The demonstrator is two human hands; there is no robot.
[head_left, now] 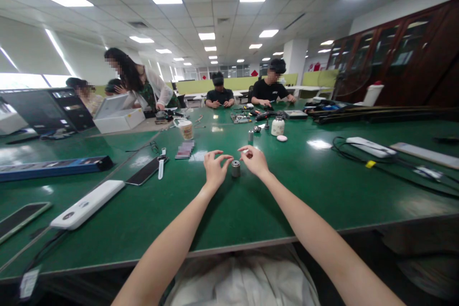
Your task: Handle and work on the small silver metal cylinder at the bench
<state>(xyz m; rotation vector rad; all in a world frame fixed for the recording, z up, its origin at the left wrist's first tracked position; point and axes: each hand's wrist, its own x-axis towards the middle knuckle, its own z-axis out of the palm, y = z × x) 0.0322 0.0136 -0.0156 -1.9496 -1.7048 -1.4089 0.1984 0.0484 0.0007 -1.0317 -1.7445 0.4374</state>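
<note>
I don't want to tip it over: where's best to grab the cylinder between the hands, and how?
Probably around its curved side, below the rim, pinching from left and right: the cylinder stands upright, and the left hand and right hand flank it.

A small, squat metal cylinder [235,170] stands upright on the green desk [244,210], its flat end facing up. Its side is a dull grey-brown with a soft sheen; the top is paler, a light ring around a darker centre, though the finer detail is too small to make out. It sits between the left hand [215,170] and the right hand [256,161], just beside the fingertips of both. Neither hand's fingers close around it, and whether the left thumb touches its upper rim cannot be told.
</note>
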